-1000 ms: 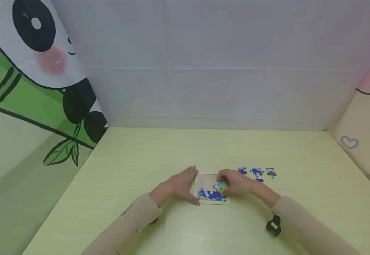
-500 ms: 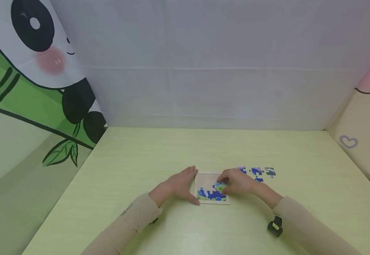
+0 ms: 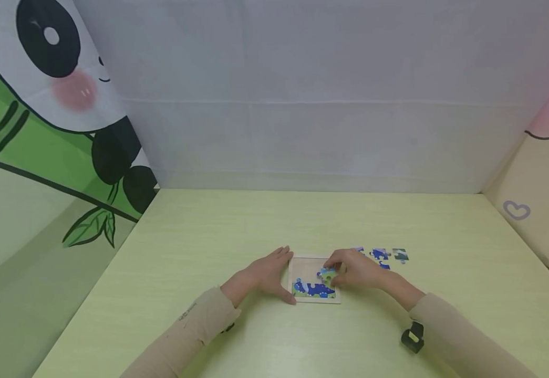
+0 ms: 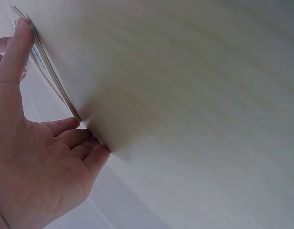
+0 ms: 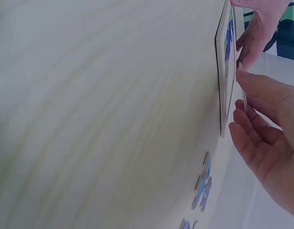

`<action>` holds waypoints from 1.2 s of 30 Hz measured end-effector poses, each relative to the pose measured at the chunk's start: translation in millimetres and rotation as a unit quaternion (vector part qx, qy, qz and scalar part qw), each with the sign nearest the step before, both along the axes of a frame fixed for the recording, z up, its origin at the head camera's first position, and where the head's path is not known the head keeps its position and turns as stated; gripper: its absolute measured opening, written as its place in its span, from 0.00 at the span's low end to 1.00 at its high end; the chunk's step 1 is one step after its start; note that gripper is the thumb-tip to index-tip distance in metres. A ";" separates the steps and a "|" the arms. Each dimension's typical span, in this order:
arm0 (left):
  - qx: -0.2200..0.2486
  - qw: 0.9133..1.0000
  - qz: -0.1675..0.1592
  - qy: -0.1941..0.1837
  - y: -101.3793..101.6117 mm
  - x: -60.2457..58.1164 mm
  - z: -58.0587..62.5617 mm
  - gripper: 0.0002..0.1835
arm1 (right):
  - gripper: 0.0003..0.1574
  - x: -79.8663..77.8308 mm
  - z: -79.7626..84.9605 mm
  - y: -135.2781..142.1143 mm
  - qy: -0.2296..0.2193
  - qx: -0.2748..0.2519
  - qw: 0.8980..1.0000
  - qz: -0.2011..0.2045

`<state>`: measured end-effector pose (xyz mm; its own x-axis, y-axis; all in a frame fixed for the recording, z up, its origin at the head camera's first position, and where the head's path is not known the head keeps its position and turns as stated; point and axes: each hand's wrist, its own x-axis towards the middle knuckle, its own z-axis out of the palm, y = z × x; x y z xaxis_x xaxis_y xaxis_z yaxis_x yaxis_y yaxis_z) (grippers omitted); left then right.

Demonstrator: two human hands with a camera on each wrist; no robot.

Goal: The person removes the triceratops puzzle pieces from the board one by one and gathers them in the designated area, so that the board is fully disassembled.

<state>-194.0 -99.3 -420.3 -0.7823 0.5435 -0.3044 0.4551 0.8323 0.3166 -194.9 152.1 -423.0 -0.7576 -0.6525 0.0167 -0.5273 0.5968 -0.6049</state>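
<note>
A square wooden puzzle tray point(image 3: 304, 265) lies on the table, its near part filled with joined pieces point(image 3: 314, 290) showing a blue cartoon animal. My left hand point(image 3: 270, 271) rests along the tray's left side, thumb at the near corner and fairly straight fingers at the far one. In the left wrist view, thumb and fingertips touch the tray's edge point(image 4: 56, 78). Over the tray's right part, my right hand point(image 3: 356, 270) pinches a green and blue puzzle piece point(image 3: 327, 276) between thumb and fingers. The right wrist view shows that piece point(image 5: 244, 98) edge-on, raised above the tray.
Several loose puzzle pieces point(image 3: 380, 254) lie on the table point(image 3: 208, 226) beyond and right of my right hand, which partly covers one of them. A pale grey cloth wall point(image 3: 302, 142) rises behind the table. Printed side panels stand left and right.
The puzzle piece in my right hand has turned and tilted over the tray, and the right hand has shifted slightly right. My left hand and the tray have hardly moved.
</note>
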 end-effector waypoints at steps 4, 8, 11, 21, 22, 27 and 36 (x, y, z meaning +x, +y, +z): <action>0.001 1.000 -0.001 0.001 -0.4 -0.2 -0.9 0.62 | 0.19 1.7 2.9 5.9 0.014 0.006 1.000 -0.009; 0.002 1.000 -0.002 0.001 -0.3 -0.4 -1.2 0.62 | 0.18 3.8 5.5 17.8 0.035 0.010 0.999 -0.010; 0.001 1.000 0.000 0.002 -0.4 -0.6 -1.7 0.62 | 0.17 5.2 7.4 28.6 0.054 0.016 0.998 -0.012; 0.008 1.000 -0.002 0.005 -0.9 -0.7 -3.2 0.62 | 0.19 11.9 12.9 71.5 0.050 0.024 0.997 -0.050; 0.008 1.000 -0.003 0.006 -0.9 -0.8 -3.3 0.62 | 0.19 12.4 12.4 76.3 0.050 0.024 0.997 -0.054; 0.007 1.000 -0.006 0.007 -0.8 -0.2 -4.1 0.62 | 0.19 15.7 7.6 101.9 0.053 0.022 0.995 -0.076; 0.002 1.000 -0.004 0.009 -0.9 -0.2 -3.8 0.62 | 0.17 19.5 -2.9 136.6 0.082 0.028 0.991 -0.106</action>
